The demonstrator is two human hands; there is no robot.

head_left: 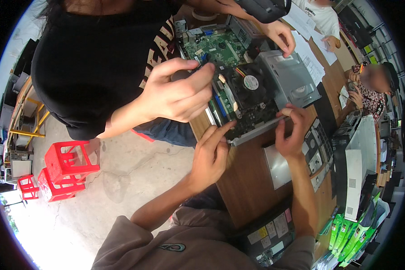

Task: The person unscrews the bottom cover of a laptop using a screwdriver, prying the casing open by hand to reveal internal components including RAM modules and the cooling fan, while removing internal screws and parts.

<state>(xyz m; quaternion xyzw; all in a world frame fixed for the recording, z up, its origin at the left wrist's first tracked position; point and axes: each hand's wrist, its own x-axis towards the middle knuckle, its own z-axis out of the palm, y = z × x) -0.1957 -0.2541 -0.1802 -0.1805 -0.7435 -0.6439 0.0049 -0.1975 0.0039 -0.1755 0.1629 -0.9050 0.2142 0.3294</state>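
An opened desktop computer case (256, 132) lies on the table in front of me. Inside it are a green motherboard (213, 47), a black cooling fan (249, 83) and a grey metal drive bracket (289, 76). My left hand (210, 155) is at the near left corner, its index finger stretched over the edge and the others bent. At the near right edge, my right hand (292, 132) grips the case rim between thumb and fingers. A co-worker's hand (177, 92) hovers above the board's left side, fingers bent; their other hand (279, 37) is by the bracket.
A flat metal panel (278, 166) and a perforated metal frame (317, 150) lie on the wooden table (247, 189). Papers (308, 58) spread behind the case. Green packages (353, 234) sit at lower right. Red stools (69, 164) stand on the floor at left. Other people sit at far right.
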